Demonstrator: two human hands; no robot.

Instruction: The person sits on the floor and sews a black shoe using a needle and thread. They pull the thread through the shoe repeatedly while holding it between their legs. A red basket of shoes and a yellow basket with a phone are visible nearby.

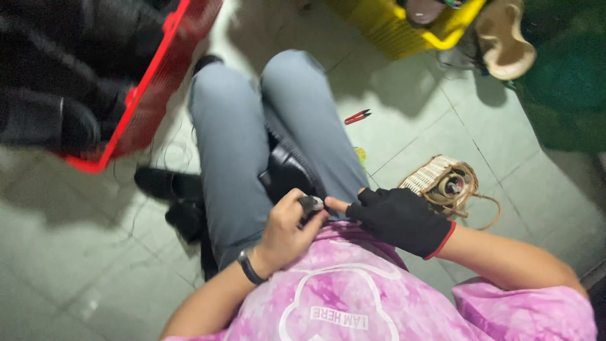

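Note:
I sit with grey trousers and a pink shirt, both hands meeting on my lap. My left hand, bare with a dark wristband, pinches a small dark grey object between thumb and fingers. My right hand wears a black fingerless glove with a red cuff; its bare fingertip touches the same small object. A black shoe lies between my thighs, just beyond the hands.
A red basket of black shoes stands at the upper left. A yellow basket and a beige sole sit at the top right. Red snips lie on the tiled floor. A woven spool of cord rests by my right hand.

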